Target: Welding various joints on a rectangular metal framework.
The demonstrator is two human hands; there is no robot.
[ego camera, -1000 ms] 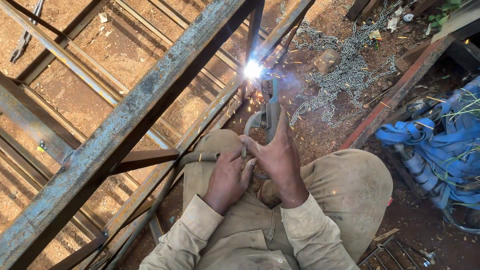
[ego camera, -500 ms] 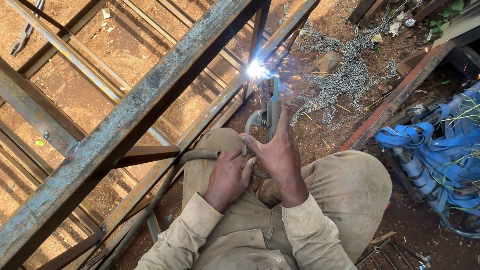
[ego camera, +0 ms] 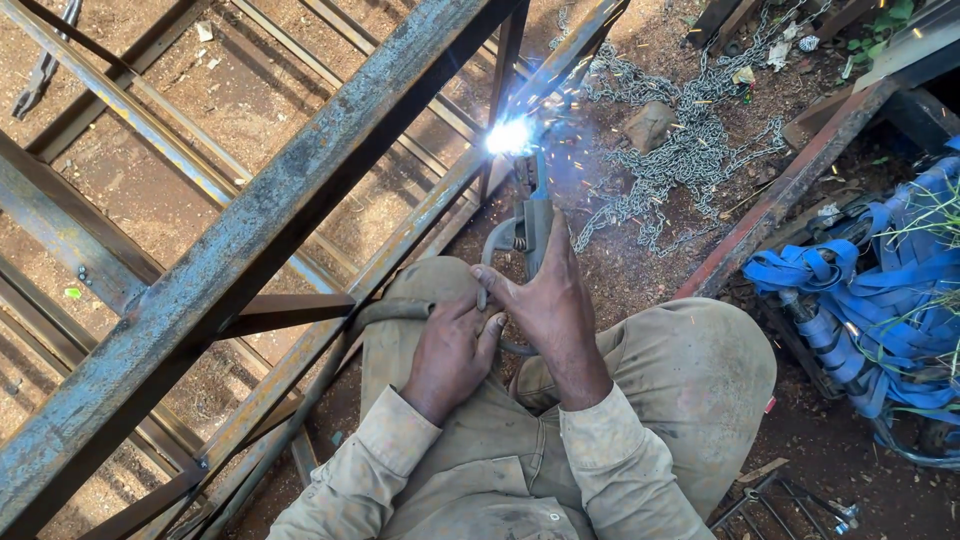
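- Far to the left of our fingers the big rusty beam (ego camera: 250, 250) crosses the view on a slant, with thinner bars of the steel frame (ego camera: 130, 150) lying on the dirt beneath it; we keep our arms clear of it so nothing jogs the weld.
- Our left hand (ego camera: 452, 345) rests on our knee with its fingers curled shut around the grey cable (ego camera: 395, 312). We judge that this hand should take the cable's drag, so it does not pull on the tool.
- Our right hand (ego camera: 545, 300) lies just beside the left, touching it. Its fingers are wrapped tight around the handle of the welding holder (ego camera: 530, 215), which reaches up and away from the fingertips.
- Beyond the holder's tip the arc (ego camera: 508, 135) burns white at a joint where an upright bar meets the slanted rail (ego camera: 440, 205). As we judge it, a good bead calls for a short, even gap and a slow, steady feed as the rod shortens, both wrists braced on the knee.
- Sparks scatter to the right of the arc, so we keep our sleeves and bare fingers back.
- Well to the right of our fingers a chain (ego camera: 690, 150) lies heaped on the ground, and further right a bundle of blue straps (ego camera: 870, 290).
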